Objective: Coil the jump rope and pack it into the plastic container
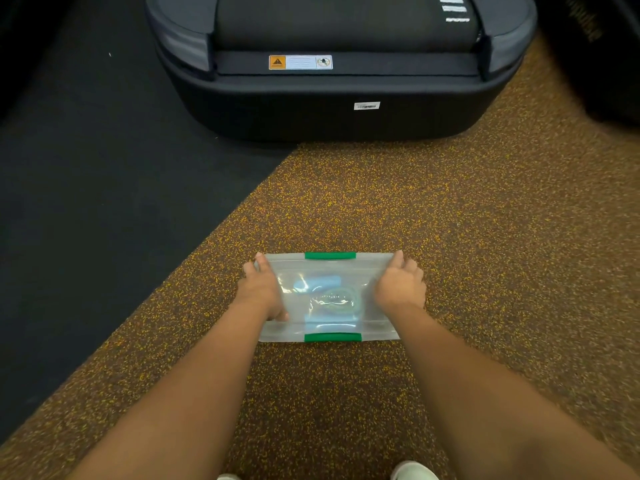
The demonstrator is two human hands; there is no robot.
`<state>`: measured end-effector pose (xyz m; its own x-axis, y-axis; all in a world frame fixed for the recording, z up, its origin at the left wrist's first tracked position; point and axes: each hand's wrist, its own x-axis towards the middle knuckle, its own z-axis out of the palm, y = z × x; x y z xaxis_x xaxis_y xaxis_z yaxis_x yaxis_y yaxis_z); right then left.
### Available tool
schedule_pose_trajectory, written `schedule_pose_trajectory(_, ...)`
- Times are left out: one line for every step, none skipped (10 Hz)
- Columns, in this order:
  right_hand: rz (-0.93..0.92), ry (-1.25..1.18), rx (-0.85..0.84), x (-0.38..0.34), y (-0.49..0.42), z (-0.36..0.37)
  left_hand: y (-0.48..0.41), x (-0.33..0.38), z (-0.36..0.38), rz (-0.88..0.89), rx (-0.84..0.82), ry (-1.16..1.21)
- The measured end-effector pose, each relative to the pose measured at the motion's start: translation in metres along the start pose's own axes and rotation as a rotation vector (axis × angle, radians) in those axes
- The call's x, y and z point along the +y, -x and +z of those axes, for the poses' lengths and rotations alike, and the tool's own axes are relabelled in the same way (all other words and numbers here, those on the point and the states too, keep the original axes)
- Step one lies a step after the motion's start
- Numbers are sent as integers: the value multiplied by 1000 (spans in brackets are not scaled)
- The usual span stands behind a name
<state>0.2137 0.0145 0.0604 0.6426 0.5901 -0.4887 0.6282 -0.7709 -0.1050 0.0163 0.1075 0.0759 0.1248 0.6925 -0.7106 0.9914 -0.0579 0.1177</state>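
on the speckled rubber floor (450, 220): the plastic container (277, 336) sits flat just ahead of the person's shoes (412, 471), long axis running left to right.
lid (329, 263): translucent, seated on top. one green latch (330, 255) sits mid-way along the far long side, a second green latch (332, 337) along the near one. cannot tell whether either is snapped home.
jump rope (341, 299): inside, blurred through the lid. a greenish coil lies near the centre, with pale blue handles (317, 283) toward the far and near sides. none of it shows outside the rim.
left hand (263, 289): at the left short end, fingers (260, 259) curled over the lid edge near the far corner, thumb toward the near side, grasping the container.
right hand (400, 285): mirrored at the right short end, fingers (398, 258) curled over the edge, grasping likewise.
key relation: the container lies squarely between the hands, neither nearer. both latches sit on the long sides, away from the present hold.
stage (judgement): coiling and packing look done; seating or securing the lid seems the step in hand.
next (judgement): to work the latches, each hand would have to shift from an end to a long side.
surroundings: treadmill (329, 109) well beyond; black mat (86, 185) off to the left.
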Motion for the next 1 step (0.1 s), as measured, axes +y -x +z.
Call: schedule_pose_trajectory(-57, 79, 18, -7, 0, 1, 1, 6, -9, 46, 92, 26)
